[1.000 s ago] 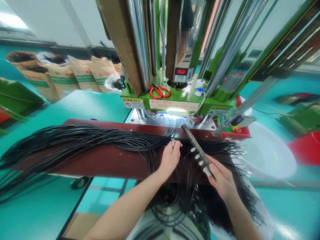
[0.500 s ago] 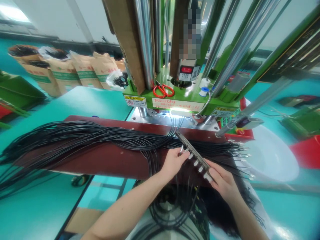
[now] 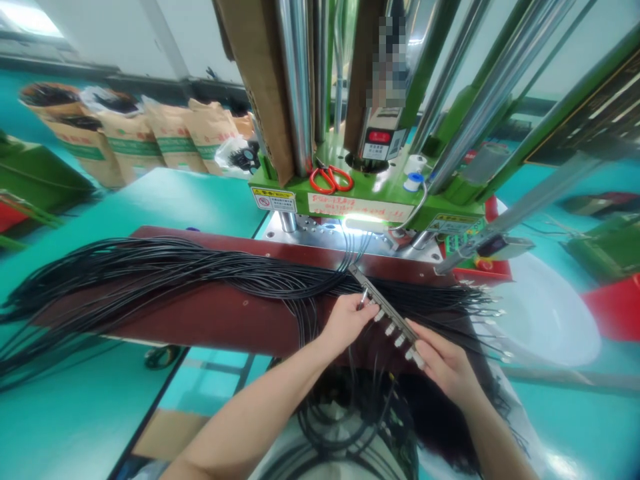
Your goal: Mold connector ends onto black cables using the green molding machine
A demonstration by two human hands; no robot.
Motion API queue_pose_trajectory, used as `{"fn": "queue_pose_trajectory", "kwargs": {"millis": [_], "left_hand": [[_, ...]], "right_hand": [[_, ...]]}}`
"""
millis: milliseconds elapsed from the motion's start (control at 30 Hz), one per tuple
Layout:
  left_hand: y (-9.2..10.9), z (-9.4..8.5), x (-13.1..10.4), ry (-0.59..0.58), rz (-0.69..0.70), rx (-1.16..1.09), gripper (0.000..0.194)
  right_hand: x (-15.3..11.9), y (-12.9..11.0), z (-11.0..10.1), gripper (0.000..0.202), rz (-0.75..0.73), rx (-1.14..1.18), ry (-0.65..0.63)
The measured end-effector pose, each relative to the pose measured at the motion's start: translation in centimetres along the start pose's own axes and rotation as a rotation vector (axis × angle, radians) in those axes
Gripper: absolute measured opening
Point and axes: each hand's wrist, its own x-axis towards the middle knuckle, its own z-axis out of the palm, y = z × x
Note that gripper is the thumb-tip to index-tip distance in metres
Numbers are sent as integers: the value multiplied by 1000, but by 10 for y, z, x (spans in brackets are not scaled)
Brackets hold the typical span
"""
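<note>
A long dark metal bar [image 3: 381,300] slants down to the right above the bundle of black cables [image 3: 200,263]. Several pale connectors [image 3: 390,328] stick out along its lower edge, with thin cables hanging below some of them. My left hand [image 3: 346,320] is closed at the bar's upper part, thumb and fingers pinching a small silver connector [image 3: 363,297] beside it. My right hand [image 3: 447,360] grips the bar's lower right end between thumb and fingers. Loops of black cable [image 3: 345,440] hang beneath the hands, over the lap.
A green press [image 3: 365,193] stands ahead, with red-handled scissors [image 3: 331,179] and a blue-and-white spool [image 3: 415,177] on it. A brown board [image 3: 200,320] bears the cables, whose metal ends lie at right near a white basin [image 3: 555,313]. Paper sacks [image 3: 135,143] stand at far left.
The bar's lower end and my right hand have shifted very slightly left. My left hand keeps its pinch in nearly the same place. The whole view has moved a little.
</note>
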Motion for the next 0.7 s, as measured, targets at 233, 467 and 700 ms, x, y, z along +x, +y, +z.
{"fn": "queue_pose_trajectory", "kwargs": {"millis": [233,467,700], "left_hand": [[12,-15,-6,66,123,103,32],[12,-20,-9,-35,110,170,41],[18,-21,-7,-130,101,283,38]], "right_hand": [[-2,-11,4,40,210,322,90],[-3,-23,5,38,248,344,110],[-4,-26,7,35,241,341,105]]}}
